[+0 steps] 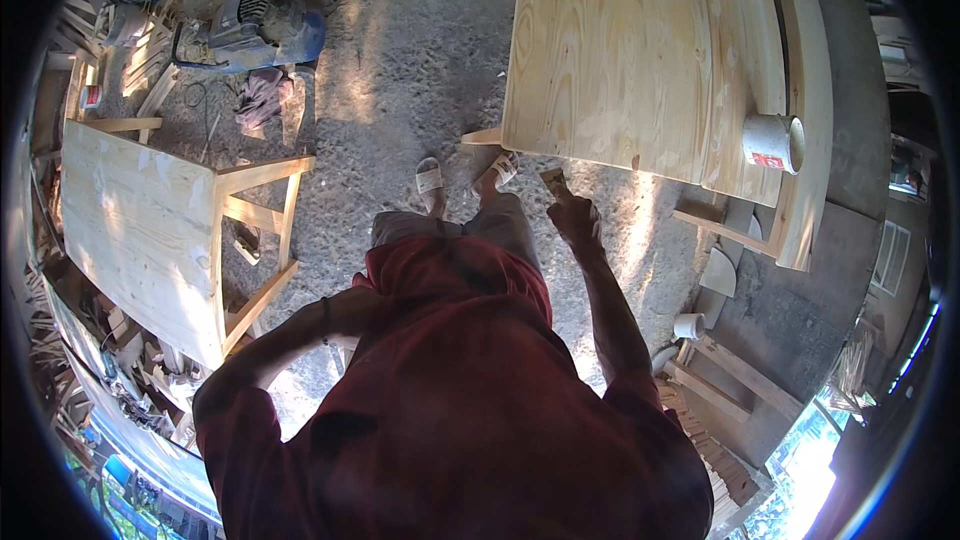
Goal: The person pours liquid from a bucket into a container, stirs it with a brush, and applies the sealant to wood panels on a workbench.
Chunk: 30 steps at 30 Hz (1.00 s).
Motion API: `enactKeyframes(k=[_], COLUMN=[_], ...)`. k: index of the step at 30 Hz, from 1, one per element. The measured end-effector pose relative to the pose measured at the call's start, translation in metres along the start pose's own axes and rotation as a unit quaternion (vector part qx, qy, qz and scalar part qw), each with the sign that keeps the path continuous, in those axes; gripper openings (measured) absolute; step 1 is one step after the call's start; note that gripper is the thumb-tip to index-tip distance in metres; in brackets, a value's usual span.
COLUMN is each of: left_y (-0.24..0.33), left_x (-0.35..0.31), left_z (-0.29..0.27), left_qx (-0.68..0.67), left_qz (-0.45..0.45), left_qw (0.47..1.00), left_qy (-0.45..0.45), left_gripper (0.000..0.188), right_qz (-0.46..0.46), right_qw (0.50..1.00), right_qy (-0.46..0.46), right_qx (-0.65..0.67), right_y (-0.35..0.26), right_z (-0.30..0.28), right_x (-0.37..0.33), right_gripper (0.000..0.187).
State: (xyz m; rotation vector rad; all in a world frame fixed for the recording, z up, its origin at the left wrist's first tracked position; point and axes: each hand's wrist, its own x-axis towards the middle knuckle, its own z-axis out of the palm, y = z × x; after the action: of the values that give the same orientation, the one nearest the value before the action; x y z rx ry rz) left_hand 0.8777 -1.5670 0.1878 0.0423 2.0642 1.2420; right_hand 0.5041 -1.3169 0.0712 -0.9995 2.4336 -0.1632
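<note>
My right hand (575,219) is closed around a small flat tan tool (553,179) that looks like a putty knife; its handle is hidden in my fingers. It hangs just short of the near edge of a large plywood panel (610,60) with pale smeared patches. On the panel's right part, a white tub (772,144) with a red label lies tilted or on its side; I cannot tell which. My left arm is bent, with the left hand (362,302) at my waist. Its fingers are hidden against the dark red shirt.
To the left stands a plywood-topped wooden frame (140,230). Beyond it a blue air compressor (265,30) and a crumpled cloth (264,98) rest on the rough floor. A white cup (689,326) and timber pieces (745,375) are at the right. Scrap wood fills the far left.
</note>
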Motion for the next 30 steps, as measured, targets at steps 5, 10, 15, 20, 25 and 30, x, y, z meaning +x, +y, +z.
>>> enactKeyframes(k=[5, 10, 15, 20, 25, 30], left_y=[0.01, -0.009, 0.003, 0.006, 0.003, 0.005], left_x=[0.001, 0.004, -0.002, -0.003, -0.007, -0.008], left_z=[-0.007, 0.004, -0.005, 0.002, 0.008, 0.004], left_qx=[-0.03, 0.02, 0.036, -0.023, 0.004, 0.003], left_qz=[0.066, 0.048, 0.05, 0.104, 0.053, 0.04], left_qw=[0.993, 0.998, 0.998, 0.989, 0.998, 0.999], left_qy=[0.088, -0.035, -0.026, 0.098, 0.036, 0.031], left_gripper=[0.019, 0.026, 0.028, 0.015, 0.019, 0.021], right_qz=[-0.089, -0.115, -0.07, -0.048, 0.008, 0.044], right_qw=[0.995, 0.986, 0.982, 0.997, 0.999, 0.997], right_qy=[0.012, -0.057, -0.055, 0.006, -0.039, 0.009], right_qx=[-0.034, -0.109, -0.166, -0.063, -0.036, 0.059], right_y=[-0.023, 0.002, 0.02, -0.028, -0.05, -0.059], right_z=[-0.04, -0.058, -0.077, -0.069, -0.055, -0.055], right_x=[0.039, 0.061, 0.056, 0.083, 0.067, 0.075], right_gripper=[0.058, 0.06, 0.057, 0.05, 0.051, 0.047])
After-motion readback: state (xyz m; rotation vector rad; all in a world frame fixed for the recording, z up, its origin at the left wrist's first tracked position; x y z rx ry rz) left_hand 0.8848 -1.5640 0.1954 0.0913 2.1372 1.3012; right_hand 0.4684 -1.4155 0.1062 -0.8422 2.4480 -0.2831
